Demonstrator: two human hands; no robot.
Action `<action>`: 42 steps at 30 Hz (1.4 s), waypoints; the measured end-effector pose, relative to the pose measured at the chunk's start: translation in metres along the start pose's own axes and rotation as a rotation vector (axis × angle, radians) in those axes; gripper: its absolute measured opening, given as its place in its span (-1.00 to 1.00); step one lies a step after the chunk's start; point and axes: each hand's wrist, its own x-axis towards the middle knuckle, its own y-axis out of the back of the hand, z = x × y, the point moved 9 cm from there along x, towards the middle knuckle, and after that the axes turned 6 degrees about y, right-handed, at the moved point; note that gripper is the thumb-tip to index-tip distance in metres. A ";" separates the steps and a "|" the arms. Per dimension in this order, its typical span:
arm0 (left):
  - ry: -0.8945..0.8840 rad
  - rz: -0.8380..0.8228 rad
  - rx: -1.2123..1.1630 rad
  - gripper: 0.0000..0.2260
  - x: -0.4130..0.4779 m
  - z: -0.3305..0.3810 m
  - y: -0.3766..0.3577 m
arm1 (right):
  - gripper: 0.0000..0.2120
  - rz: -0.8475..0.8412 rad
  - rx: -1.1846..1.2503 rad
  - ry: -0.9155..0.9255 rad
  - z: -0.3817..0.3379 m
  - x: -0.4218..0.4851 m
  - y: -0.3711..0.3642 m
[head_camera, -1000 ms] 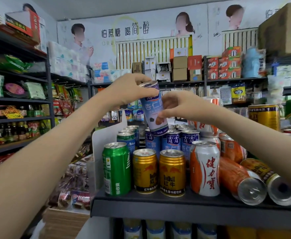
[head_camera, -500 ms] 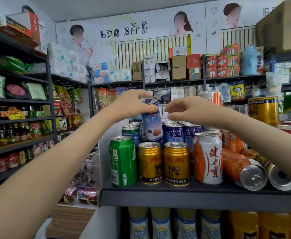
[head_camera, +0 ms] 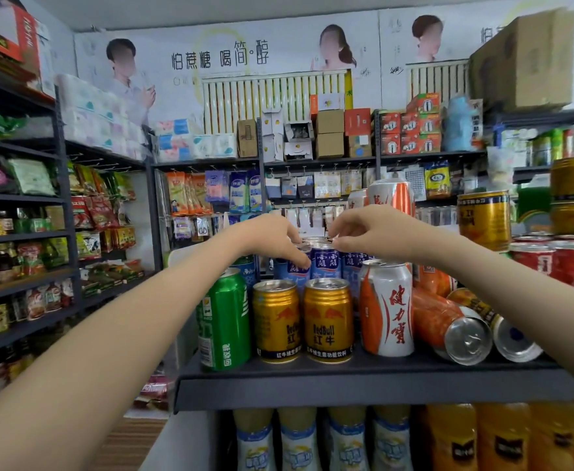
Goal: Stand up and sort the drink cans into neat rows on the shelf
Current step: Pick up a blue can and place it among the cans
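Note:
A dark shelf [head_camera: 346, 379] carries the drink cans. In the front row stand a green can [head_camera: 224, 317], two gold Red Bull cans [head_camera: 277, 321] and a white-and-orange can [head_camera: 387, 307]. Behind them is a row of blue cans [head_camera: 324, 263]. My left hand [head_camera: 272, 241] grips the top of one blue can [head_camera: 290, 271], which stands at the left end of that row. My right hand [head_camera: 370, 236] hovers over the blue cans with loosely curled fingers and holds nothing. An orange can [head_camera: 448, 328] and a gold can [head_camera: 503, 331] lie on their sides at the right.
Tall gold cans [head_camera: 484, 219] and red cans [head_camera: 564, 260] crowd the right side of the shelf. Below it stand pale bottles [head_camera: 299, 443] and orange bottles [head_camera: 503, 440]. Snack racks [head_camera: 24, 232] fill the left wall.
The blue can came down from mid-air into the row of blue cans, still in my left hand. My right hand let go of it and now hovers over the row.

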 end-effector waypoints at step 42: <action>-0.054 0.534 -0.358 -0.66 -0.081 0.142 -0.016 | -0.54 0.087 -0.119 0.084 0.068 -0.145 0.057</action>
